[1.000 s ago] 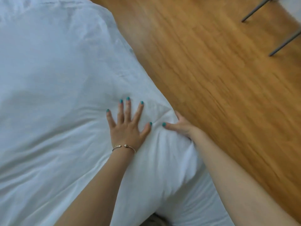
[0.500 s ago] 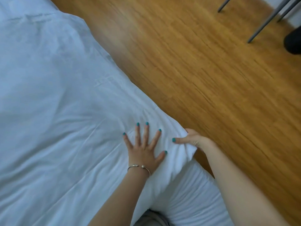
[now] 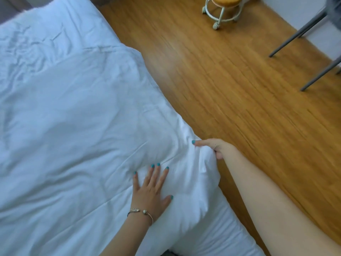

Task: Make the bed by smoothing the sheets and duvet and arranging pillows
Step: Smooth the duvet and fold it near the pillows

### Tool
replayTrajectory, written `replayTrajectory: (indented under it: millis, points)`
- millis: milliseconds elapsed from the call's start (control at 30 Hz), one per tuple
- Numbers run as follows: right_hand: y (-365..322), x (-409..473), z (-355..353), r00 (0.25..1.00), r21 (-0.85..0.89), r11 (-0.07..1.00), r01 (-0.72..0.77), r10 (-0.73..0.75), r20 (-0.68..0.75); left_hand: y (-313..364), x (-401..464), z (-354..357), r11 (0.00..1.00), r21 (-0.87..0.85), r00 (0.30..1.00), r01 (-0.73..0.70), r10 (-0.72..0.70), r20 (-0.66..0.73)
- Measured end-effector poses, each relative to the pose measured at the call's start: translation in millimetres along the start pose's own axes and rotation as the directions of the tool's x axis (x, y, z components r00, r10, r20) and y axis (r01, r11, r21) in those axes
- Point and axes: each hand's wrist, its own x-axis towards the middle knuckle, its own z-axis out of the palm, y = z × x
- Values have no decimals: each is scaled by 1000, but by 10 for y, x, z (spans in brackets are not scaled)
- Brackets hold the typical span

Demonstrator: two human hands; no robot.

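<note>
A white duvet (image 3: 77,130) covers the bed and fills the left of the head view, creased near its far end. My left hand (image 3: 152,191) lies flat on it with fingers spread, near the bed's right side. My right hand (image 3: 215,147) grips the duvet's side edge just beyond, thumb on top and fingers curled under the fabric. Below the duvet edge a strip of white fitted sheet (image 3: 221,235) shows at the bed's near right corner.
Wooden floor (image 3: 239,93) runs along the bed's right side. A small wheeled stool (image 3: 222,10) stands at the far end. Grey furniture legs (image 3: 299,37) slant in at the upper right. A dark headboard edge (image 3: 11,8) shows top left.
The camera has lifted and pulled back, showing more of the bed and the stool. My hands have moved apart, the right one further along the edge it grips; the left stays flat.
</note>
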Motion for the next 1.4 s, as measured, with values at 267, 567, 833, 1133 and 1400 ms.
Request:
replayTrajectory:
  millis: [267,567,833,1133,1400]
  points:
    - [-20,-818,862,815,29,815,578,-577,-50,-85,-66,-919,537,-843,867,44,-440,-235]
    - [359,-1390,1705,749,-643,498,582,-637,184,-252,422,-1868,340,-939,966,52,-256,-40]
    - [490,-1583,2232,687,-418,650,635,-722,-80,-886,-6,-1540,400,-917,952,-5,-278,-126]
    - [-393,-1318,3227,696,-254,721,645,-691,-193,-1710,-614,-1369,337,-930,950,-145,-214,-226]
    - [48,-1089,6089,505,-497,187,847,-573,645,-3389,-2484,-647,253,-956,775,-146,-572,-269]
